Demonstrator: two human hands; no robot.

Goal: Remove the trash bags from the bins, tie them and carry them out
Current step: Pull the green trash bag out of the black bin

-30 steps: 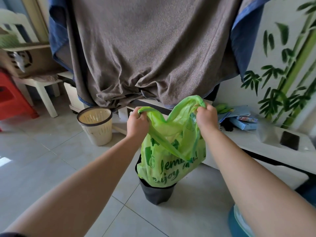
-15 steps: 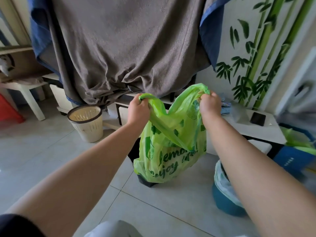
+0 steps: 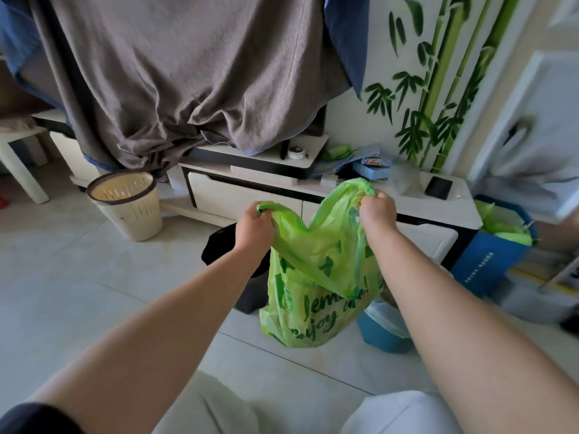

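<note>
- Left hand (image 3: 254,227) is clenched tight on one bunched handle of the thin green plastic trash bag with dark green lettering (image 3: 316,292), out in front of the person.
- Big change from a second ago: the bag was sitting down inside the squat black plastic bin (image 3: 225,249), and now it hangs clear of it, swung across to the right with its bottom just above the floor.
- That reads as the removal step done for this bin; the two handles are held apart at about the same height, so my call is that tying comes next, with nothing knotted yet.
- Right hand (image 3: 376,214) is fisted around the other handle, a touch higher, and the mouth of the bag sags open between the two fists.
- Now the room, from the left: a cream slotted plastic wastebasket with a dark rim (image 3: 125,205) stands well apart on the pale grey tiled floor (image 3: 62,292), and no liner shows in it.
- Behind it all, a large grey-brown cloth (image 3: 188,73) drapes down over the low white cabinet with drawers (image 3: 250,195).
- Just right of the hanging bag, a small teal round bin with a pale liner (image 3: 382,327) peeks out from behind the right forearm.
- Far right, a blue box-shaped bin stuffed with green plastic (image 3: 492,255) stands beside the cabinet's end, so more bags look left to pull.
- Green bamboo (image 3: 438,89) is painted up the wall above.
</note>
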